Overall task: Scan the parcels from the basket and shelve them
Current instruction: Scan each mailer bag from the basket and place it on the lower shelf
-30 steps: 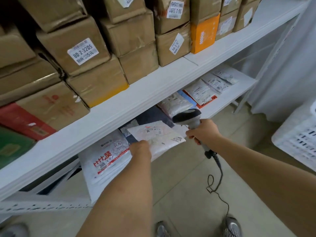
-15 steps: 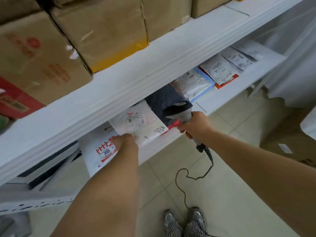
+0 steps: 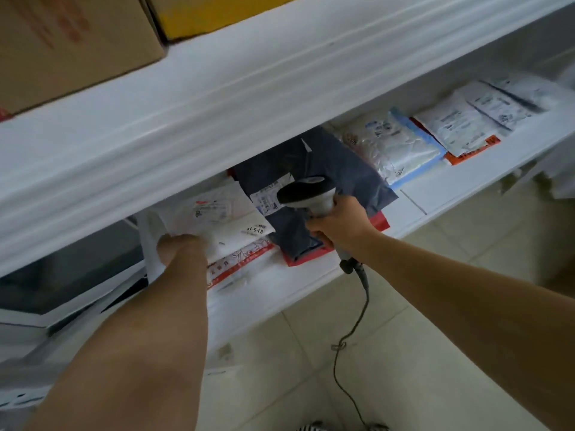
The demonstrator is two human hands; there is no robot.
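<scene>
White plastic film, thin and limp, is what I have in my left hand (image 3: pixel 180 247): a flat mailer (image 3: pixel 217 222) with a label on its upper face, held at its near left edge, fingers curled round the rim. It lies partly in on the lower shelf (image 3: pixel 311 284), resting over a red-and-white mailer (image 3: pixel 239 262) and just beside a dark bag (image 3: pixel 311 169) that carries its own label. I judge it light and floppy; the film looks slick, so a pinch at one edge lets the far end droop and slide. A hold nearer the middle of the long edge, thumb on top, would keep it flatter, and I would push it in along the shelf rather than drop it, since it sits on other slippery bags and could skate forward off the lip. Nothing in it looks stiff or fragile from here, though I cannot tell the contents. My right hand (image 3: pixel 339 222) is clenched round the scanner (image 3: pixel 306 194) handle, its head over the dark bag, cord (image 3: pixel 357 321) hanging to the floor. Above, the upper shelf (image 3: pixel 249 98) edge hides the mailer's far end.
</scene>
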